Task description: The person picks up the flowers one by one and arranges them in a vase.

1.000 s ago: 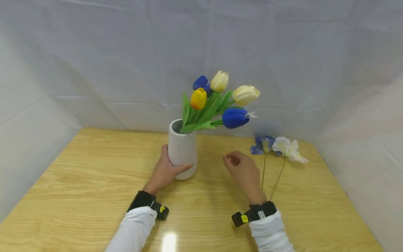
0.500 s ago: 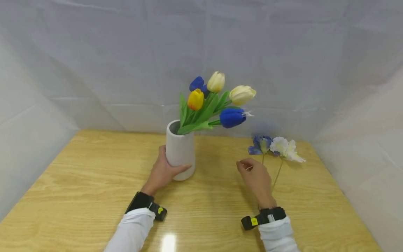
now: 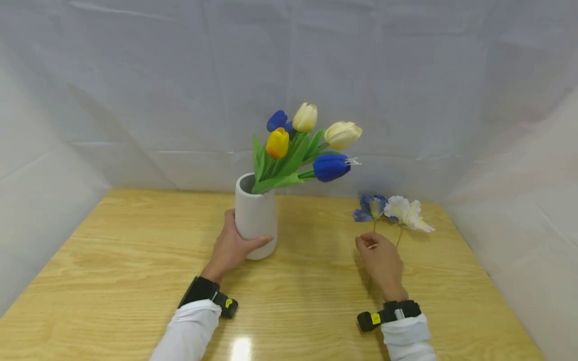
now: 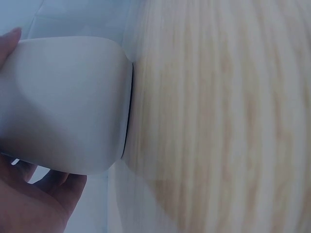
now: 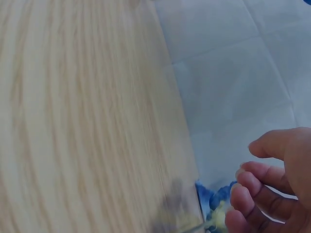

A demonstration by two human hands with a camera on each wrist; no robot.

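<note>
A white vase (image 3: pixel 256 220) stands upright on the table, gripped low on its left side by my left hand (image 3: pixel 230 248), thumb across the front. In the left wrist view, fingers bend around the vase (image 4: pixel 68 102). Out of its mouth lean several tulips: a yellow one (image 3: pixel 277 143), cream ones (image 3: pixel 305 118) and blue ones (image 3: pixel 331 167), with green leaves. My right hand (image 3: pixel 381 258) hovers over the stem of a blue-purple flower (image 3: pixel 372 206) lying on the table. The right wrist view shows its fingers loosely bent, thumb apart, nothing between them.
Beside the blue-purple flower lies a white ruffled flower (image 3: pixel 408 213), its thin stem partly hidden by my right hand. The wooden table (image 3: pixel 135 260) ends at a pale cloth backdrop (image 3: pixel 158 90), which also closes off both sides.
My right hand has moved right, away from the vase, and now covers part of the blue-purple flower's stem. The left hand keeps its hold on the vase; the view has shifted slightly.
</note>
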